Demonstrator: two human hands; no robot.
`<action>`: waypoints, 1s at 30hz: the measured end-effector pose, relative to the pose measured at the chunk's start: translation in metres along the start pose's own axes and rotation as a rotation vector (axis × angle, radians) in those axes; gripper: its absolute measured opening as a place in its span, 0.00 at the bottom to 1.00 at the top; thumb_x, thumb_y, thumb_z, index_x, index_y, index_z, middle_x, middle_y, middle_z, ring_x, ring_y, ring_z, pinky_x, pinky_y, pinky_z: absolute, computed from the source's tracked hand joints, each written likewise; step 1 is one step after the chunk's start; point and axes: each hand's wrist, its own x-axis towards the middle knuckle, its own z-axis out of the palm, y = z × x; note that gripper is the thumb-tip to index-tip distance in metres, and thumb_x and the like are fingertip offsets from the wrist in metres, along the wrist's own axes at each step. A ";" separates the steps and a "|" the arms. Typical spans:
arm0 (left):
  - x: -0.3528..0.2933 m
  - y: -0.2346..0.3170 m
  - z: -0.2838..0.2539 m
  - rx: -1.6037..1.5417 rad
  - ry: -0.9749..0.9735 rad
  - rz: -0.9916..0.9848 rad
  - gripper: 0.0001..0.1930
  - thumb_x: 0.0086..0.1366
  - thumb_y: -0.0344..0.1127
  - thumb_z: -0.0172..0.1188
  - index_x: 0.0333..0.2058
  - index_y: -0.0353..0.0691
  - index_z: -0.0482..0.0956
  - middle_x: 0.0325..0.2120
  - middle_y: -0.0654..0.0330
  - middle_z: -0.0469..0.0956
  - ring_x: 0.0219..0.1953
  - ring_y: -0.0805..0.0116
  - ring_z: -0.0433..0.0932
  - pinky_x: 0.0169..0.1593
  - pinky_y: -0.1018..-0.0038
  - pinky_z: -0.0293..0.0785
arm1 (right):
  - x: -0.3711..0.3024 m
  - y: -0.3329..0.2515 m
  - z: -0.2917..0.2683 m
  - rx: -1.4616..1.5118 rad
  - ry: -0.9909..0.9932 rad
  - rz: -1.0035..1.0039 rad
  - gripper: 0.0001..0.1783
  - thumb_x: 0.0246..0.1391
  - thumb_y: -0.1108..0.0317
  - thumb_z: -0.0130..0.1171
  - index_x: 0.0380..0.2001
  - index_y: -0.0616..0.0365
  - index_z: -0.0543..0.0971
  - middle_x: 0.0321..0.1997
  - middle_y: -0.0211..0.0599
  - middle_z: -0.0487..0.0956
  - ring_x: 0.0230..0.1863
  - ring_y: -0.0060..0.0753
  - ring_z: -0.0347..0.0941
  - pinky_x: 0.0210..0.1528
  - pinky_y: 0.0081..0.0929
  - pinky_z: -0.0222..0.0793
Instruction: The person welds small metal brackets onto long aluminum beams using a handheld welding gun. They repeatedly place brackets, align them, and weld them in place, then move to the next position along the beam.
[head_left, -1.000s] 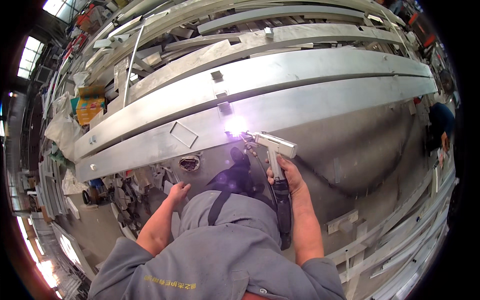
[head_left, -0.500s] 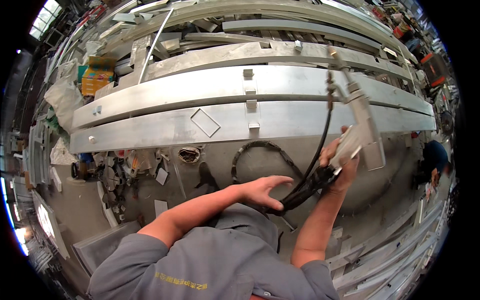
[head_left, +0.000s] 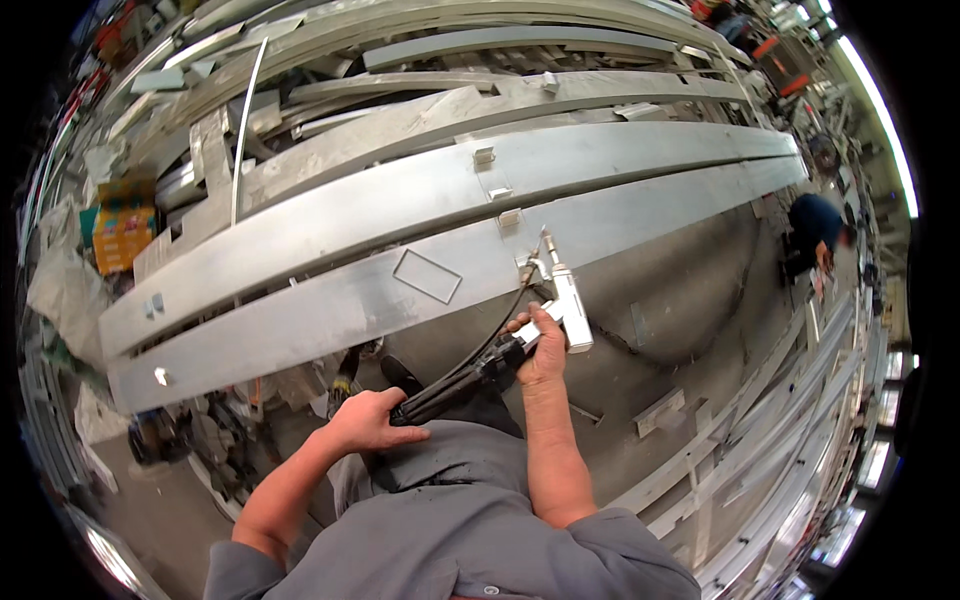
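Observation:
My right hand [head_left: 543,347] is wrapped around the handle of a silver handheld welding gun [head_left: 571,308]. Its narrow tip points up and away from me, over the nearer of two long flat silver metal beams [head_left: 350,307]. At the beam's near edge, a small bracket sits close to the tip. Black hoses [head_left: 450,387] run from the gun's grip back toward my waist. Low and to the left, my left hand [head_left: 372,420] is closed around these hoses. A thin rectangular frame [head_left: 428,276] lies on the nearer beam, left of the gun.
Behind the nearer beam lies a second beam [head_left: 300,222] bearing small brackets [head_left: 484,156]. Stacked metal profiles fill the far side. An orange box [head_left: 124,238] stands far left. Another person [head_left: 818,228] crouches at the right, and metal rails [head_left: 740,460] lie lower right.
The welding gun has come left and nearer, beside the beam's brackets. My left hand, open before, has moved left and down and closed on the hoses. The whole view has turned.

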 end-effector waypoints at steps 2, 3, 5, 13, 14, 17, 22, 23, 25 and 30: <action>-0.001 -0.017 -0.009 -0.051 0.035 0.027 0.37 0.53 0.64 0.72 0.45 0.33 0.79 0.27 0.44 0.80 0.34 0.47 0.82 0.38 0.59 0.75 | 0.005 0.017 0.007 0.013 0.022 -0.051 0.08 0.58 0.70 0.63 0.39 0.59 0.76 0.26 0.36 0.78 0.27 0.38 0.77 0.32 0.44 0.79; 0.001 -0.022 -0.010 -0.043 0.031 0.013 0.37 0.53 0.64 0.72 0.45 0.33 0.79 0.27 0.44 0.79 0.33 0.48 0.81 0.38 0.59 0.75 | 0.007 0.021 0.014 0.023 0.035 -0.050 0.08 0.57 0.70 0.63 0.38 0.59 0.76 0.26 0.37 0.77 0.26 0.38 0.77 0.31 0.43 0.79; 0.006 -0.028 -0.012 -0.028 0.025 -0.013 0.37 0.54 0.64 0.72 0.45 0.33 0.79 0.26 0.45 0.79 0.32 0.51 0.81 0.38 0.60 0.75 | 0.010 0.027 0.025 -0.014 0.083 -0.088 0.09 0.56 0.71 0.64 0.37 0.60 0.75 0.25 0.38 0.77 0.24 0.39 0.76 0.29 0.43 0.79; 0.017 -0.041 -0.026 -0.062 -0.012 -0.061 0.36 0.54 0.66 0.70 0.43 0.34 0.79 0.28 0.45 0.80 0.34 0.50 0.81 0.39 0.59 0.76 | 0.026 0.043 0.040 -0.026 0.099 -0.075 0.08 0.55 0.70 0.64 0.35 0.57 0.75 0.24 0.36 0.75 0.23 0.39 0.76 0.27 0.43 0.78; 0.018 -0.040 -0.030 -0.043 -0.016 -0.062 0.36 0.54 0.67 0.69 0.42 0.36 0.80 0.30 0.45 0.81 0.35 0.47 0.82 0.41 0.58 0.77 | 0.029 0.046 0.038 -0.027 0.099 -0.074 0.07 0.56 0.70 0.63 0.35 0.56 0.74 0.24 0.36 0.76 0.23 0.39 0.76 0.27 0.44 0.77; 0.020 -0.045 -0.037 -0.047 0.005 -0.051 0.35 0.53 0.66 0.70 0.40 0.36 0.80 0.29 0.45 0.81 0.35 0.48 0.82 0.41 0.58 0.77 | 0.037 0.057 0.030 0.007 0.097 -0.063 0.07 0.57 0.69 0.62 0.35 0.55 0.74 0.24 0.34 0.76 0.23 0.38 0.76 0.28 0.44 0.76; 0.024 -0.052 -0.055 -0.016 -0.041 -0.106 0.34 0.52 0.65 0.72 0.41 0.37 0.81 0.30 0.46 0.82 0.35 0.50 0.82 0.41 0.59 0.77 | 0.033 0.058 0.045 0.061 0.110 -0.013 0.06 0.57 0.69 0.62 0.34 0.54 0.74 0.23 0.33 0.75 0.23 0.37 0.75 0.30 0.45 0.76; 0.024 -0.052 -0.057 -0.011 -0.057 -0.125 0.34 0.52 0.64 0.72 0.42 0.37 0.81 0.30 0.46 0.82 0.35 0.51 0.82 0.41 0.60 0.77 | 0.032 0.057 0.047 0.064 0.109 -0.010 0.06 0.57 0.69 0.62 0.34 0.54 0.74 0.23 0.33 0.75 0.23 0.37 0.75 0.30 0.45 0.76; 0.021 -0.044 -0.060 -0.031 -0.040 -0.089 0.34 0.52 0.64 0.72 0.42 0.37 0.81 0.30 0.46 0.82 0.35 0.51 0.83 0.42 0.60 0.77 | 0.031 0.056 0.048 0.071 0.113 -0.008 0.06 0.57 0.69 0.62 0.35 0.54 0.74 0.22 0.33 0.75 0.23 0.37 0.75 0.30 0.45 0.76; 0.018 -0.031 -0.058 -0.026 -0.041 -0.102 0.34 0.53 0.63 0.72 0.42 0.36 0.81 0.29 0.46 0.82 0.34 0.51 0.83 0.41 0.60 0.77 | 0.035 0.050 0.045 0.035 0.119 -0.023 0.07 0.56 0.71 0.62 0.35 0.55 0.73 0.22 0.34 0.75 0.21 0.36 0.75 0.28 0.45 0.76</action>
